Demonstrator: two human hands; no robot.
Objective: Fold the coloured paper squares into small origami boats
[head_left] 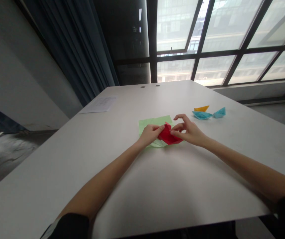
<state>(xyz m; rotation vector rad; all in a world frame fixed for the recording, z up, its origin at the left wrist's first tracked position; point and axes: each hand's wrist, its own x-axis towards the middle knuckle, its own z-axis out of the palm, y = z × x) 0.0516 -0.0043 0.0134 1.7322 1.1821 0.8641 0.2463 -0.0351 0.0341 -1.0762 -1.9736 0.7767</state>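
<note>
A partly folded red paper piece [168,136] lies on the white table [142,186], resting on a light green paper sheet [153,124]. My left hand [151,133] pinches the red paper's left edge with curled fingers. My right hand [188,130] pinches its right side with thumb and fingers, the index finger arched above it. Both forearms stretch across the table towards it.
To the right lie a folded orange paper figure [202,108] and two folded blue ones [202,115] [220,112]. A white printed sheet [100,104] lies at the far left of the table. Dark curtains and large windows stand behind the table.
</note>
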